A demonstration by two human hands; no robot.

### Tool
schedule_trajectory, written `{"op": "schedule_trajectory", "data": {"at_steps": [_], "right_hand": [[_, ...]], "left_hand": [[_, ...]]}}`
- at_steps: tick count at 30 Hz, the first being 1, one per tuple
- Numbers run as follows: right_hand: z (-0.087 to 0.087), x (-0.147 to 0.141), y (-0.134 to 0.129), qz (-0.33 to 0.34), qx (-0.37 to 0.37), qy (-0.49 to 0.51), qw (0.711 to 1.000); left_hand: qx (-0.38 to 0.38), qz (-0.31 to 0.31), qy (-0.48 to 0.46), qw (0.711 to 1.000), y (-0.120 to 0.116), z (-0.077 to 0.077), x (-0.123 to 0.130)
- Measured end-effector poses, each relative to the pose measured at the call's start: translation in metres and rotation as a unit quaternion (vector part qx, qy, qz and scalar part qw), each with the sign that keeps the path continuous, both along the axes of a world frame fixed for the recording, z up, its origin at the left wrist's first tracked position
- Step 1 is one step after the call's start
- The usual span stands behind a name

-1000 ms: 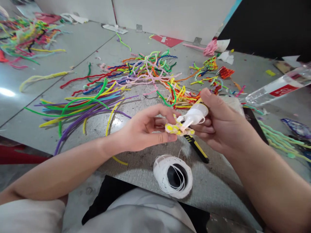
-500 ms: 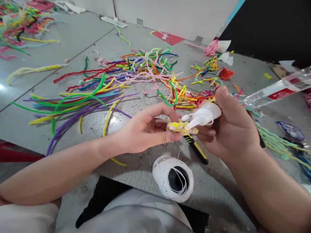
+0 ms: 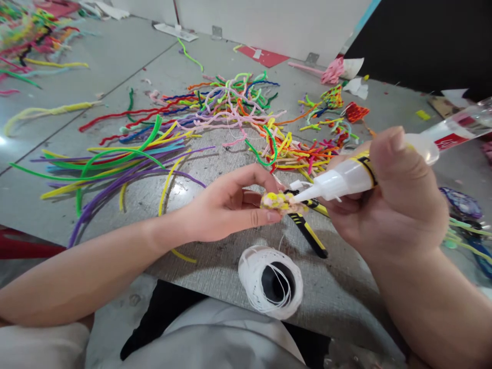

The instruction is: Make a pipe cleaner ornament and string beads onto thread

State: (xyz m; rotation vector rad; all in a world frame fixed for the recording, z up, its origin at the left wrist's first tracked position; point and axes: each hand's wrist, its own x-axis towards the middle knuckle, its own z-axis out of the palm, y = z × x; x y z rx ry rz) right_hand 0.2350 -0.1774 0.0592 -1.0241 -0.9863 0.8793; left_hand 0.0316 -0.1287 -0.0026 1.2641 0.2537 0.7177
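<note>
My left hand (image 3: 234, 207) pinches a small yellow and pale pink piece of twisted pipe cleaners (image 3: 274, 201) between thumb and fingers. In my right hand (image 3: 403, 205) is a white glue bottle (image 3: 346, 178) with a yellow and black label, tilted so its narrow nozzle meets the right end of the piece. Its small cap hangs beside the nozzle on a strap. Under the hands lies a black and yellow utility knife (image 3: 310, 237), partly hidden. Nearer to me, a spool of white string (image 3: 251, 279) rests on its side on the table.
Loose coloured pipe cleaners (image 3: 126, 159) spread over the left and middle of the grey table (image 3: 219, 261). A clear plastic bottle (image 3: 467, 123) with a red label is behind my right hand. Red paper (image 3: 271, 57) lies by the white panel (image 3: 277, 25); another colourful heap (image 3: 34, 43) sits far left.
My right hand has moved right and turned, showing more of the glue bottle, whose nozzle stays at the piece. My left hand has barely moved. The whole view has shifted slightly.
</note>
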Motion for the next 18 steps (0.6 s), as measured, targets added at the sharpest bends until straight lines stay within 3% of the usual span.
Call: {"op": "schedule_trajectory", "data": {"at_steps": [11, 18], "right_hand": [[-0.005, 0.005, 0.001, 0.039, 0.017, -0.022, 0.999], [-0.009, 0.007, 0.012, 0.132, -0.013, 0.039, 0.99]], "left_hand": [[-0.025, -0.013, 0.016, 0.999, -0.002, 0.006, -0.002], [-0.033, -0.017, 0.011, 0.999, -0.003, 0.01, -0.003]]}}
